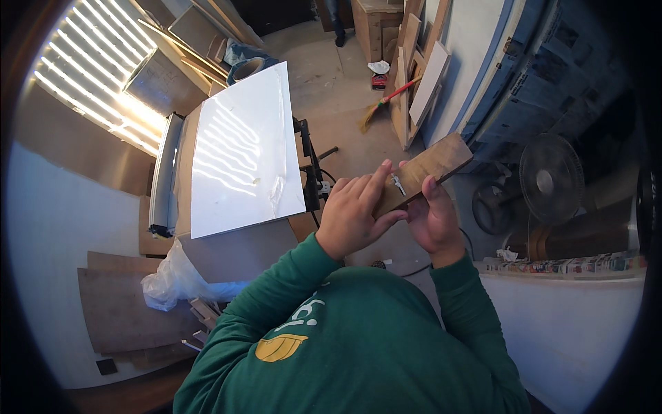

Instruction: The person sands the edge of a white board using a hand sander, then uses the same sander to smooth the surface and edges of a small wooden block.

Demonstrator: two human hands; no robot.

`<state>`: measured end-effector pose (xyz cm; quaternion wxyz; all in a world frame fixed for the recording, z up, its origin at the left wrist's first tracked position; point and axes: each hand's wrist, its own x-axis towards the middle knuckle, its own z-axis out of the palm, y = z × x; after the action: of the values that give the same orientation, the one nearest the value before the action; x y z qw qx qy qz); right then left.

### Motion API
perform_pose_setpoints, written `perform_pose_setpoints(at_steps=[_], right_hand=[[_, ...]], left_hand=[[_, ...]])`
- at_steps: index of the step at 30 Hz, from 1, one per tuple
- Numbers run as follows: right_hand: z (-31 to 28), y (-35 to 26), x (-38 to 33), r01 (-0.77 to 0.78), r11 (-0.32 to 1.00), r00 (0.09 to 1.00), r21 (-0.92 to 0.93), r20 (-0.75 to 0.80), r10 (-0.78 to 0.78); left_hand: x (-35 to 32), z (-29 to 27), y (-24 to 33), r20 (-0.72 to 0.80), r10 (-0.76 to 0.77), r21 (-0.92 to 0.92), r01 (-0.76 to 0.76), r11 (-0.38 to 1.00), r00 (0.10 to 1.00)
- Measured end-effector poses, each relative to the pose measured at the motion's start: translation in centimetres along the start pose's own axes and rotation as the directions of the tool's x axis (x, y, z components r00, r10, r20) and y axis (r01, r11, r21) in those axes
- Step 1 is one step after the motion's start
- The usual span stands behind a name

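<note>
A short, thick wooden board [436, 165] is held up in front of my chest, slanting away to the right. A small silvery metal piece [398, 184] lies on or is fixed to its upper face; which of the two I cannot tell. My left hand [355, 210] grips the board's near left end, thumb along the near edge and fingertips close to the metal piece. My right hand [436, 221] holds the board from beneath and the right side, its thumb pointing up along the edge. Some right fingers are hidden under the board.
To the left, a glossy white sheet [241, 159] lies on a work stand [312, 165]. Clear plastic [176, 279] hangs by it. A standing fan [552, 179] is at the right. A broom [386, 103], wooden boards [431, 83] and a person's leg [336, 21] are farther off.
</note>
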<state>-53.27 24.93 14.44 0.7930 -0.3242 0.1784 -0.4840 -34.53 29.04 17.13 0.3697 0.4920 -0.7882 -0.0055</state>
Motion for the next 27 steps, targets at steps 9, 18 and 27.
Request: perform_pose_setpoints(at_steps=[9,18,27], right_hand=[[0.8,0.0,-0.5,0.041,0.999,0.998,-0.028,0.053,-0.040],[1.8,0.3,-0.6,0.101,0.982,0.995,-0.159,0.026,-0.098],[1.5,0.6,0.3,0.174,0.967,0.976,-0.189,-0.100,-0.195]], left_hand=[[0.8,-0.5,0.1,-0.136,-0.051,-0.165,0.028,0.986,0.989],[0.6,0.5,-0.1,-0.256,-0.016,-0.065,0.000,0.998,0.967],[-0.2,0.4,0.6,-0.175,0.018,-0.074,-0.032,0.997,0.984]])
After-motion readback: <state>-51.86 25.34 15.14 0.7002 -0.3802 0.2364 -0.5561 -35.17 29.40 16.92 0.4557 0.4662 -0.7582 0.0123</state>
